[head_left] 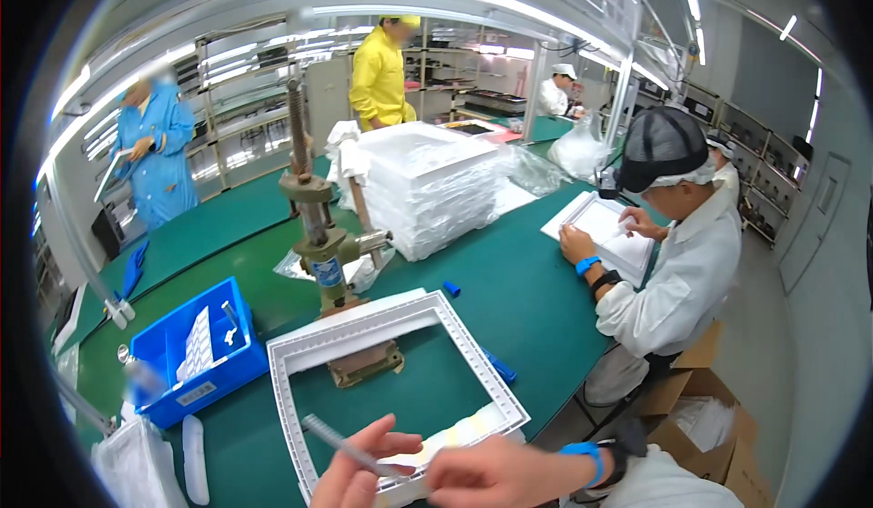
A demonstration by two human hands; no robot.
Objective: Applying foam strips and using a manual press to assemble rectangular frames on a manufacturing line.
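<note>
I see my left hand point(355, 476) at the near edge of the counter point(527, 299), its fingers point(386, 440) curled narrow around a thin grey rod point(350, 449) that slants up to the left. My right hand point(491, 473) sits just beside it, fingers loosely bent, touching the near side of the white frame point(400, 326), which lies flat around the foot of the press point(318, 235).

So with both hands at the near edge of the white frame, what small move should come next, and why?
Probably bring the tip of the thin grey tool down onto the near edge of the white frame. The left hand holds it angled just above that edge, and the right hand rests close by on the same side, seemingly steadying it.
</note>
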